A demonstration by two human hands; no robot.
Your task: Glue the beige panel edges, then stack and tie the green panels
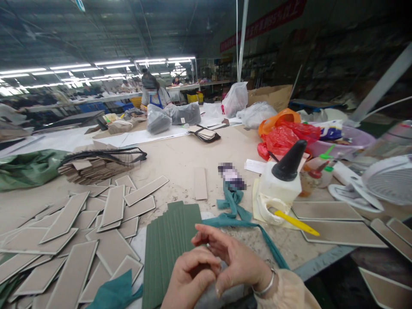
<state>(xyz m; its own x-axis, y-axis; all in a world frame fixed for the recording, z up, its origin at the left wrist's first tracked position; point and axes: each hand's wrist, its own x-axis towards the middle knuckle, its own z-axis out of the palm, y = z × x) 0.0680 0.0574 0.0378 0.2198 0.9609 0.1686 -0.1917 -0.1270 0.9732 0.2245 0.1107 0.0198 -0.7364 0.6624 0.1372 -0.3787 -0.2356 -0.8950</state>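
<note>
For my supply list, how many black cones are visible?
1: the black cone, atop the white plastic container, beyond the right hand. Others may be hidden.

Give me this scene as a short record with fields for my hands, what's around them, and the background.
Left hand: left hand, fingers curled; grip unclear
Right hand: right hand close against the left in view, bracelet at the wrist; grip unclear
Nearest things: overlapping green strips; teal cloth beyond the right hand
Table, left: many pale-edged beige panels, scattered and overlapping
Table, right: white container with black cone; yellow handle
Background: person in a blue apron
</note>
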